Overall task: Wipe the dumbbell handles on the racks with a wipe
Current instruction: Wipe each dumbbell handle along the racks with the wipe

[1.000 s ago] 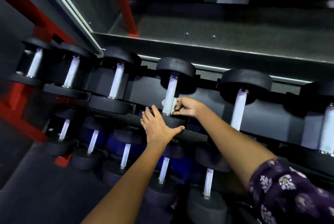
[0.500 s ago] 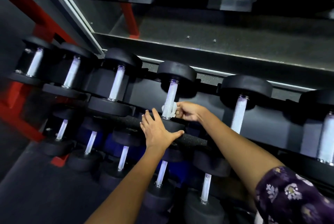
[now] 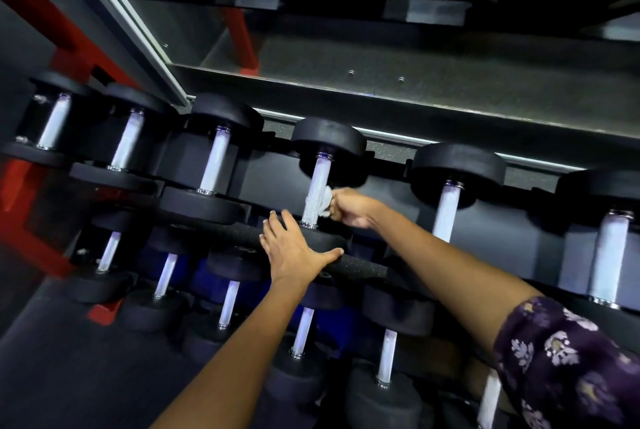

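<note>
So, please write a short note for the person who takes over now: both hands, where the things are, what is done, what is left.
Right hand: closed on the white wipe, pressed to the right side of the handle of the fourth dumbbell from the left on the upper rack row.
Left hand: open, flat on that dumbbell's near head, steadying it.
Done: cannot tell which handles are already wiped.
Left: finish this handle, then probably the upper-row ones to its right and the lower row.
</note>
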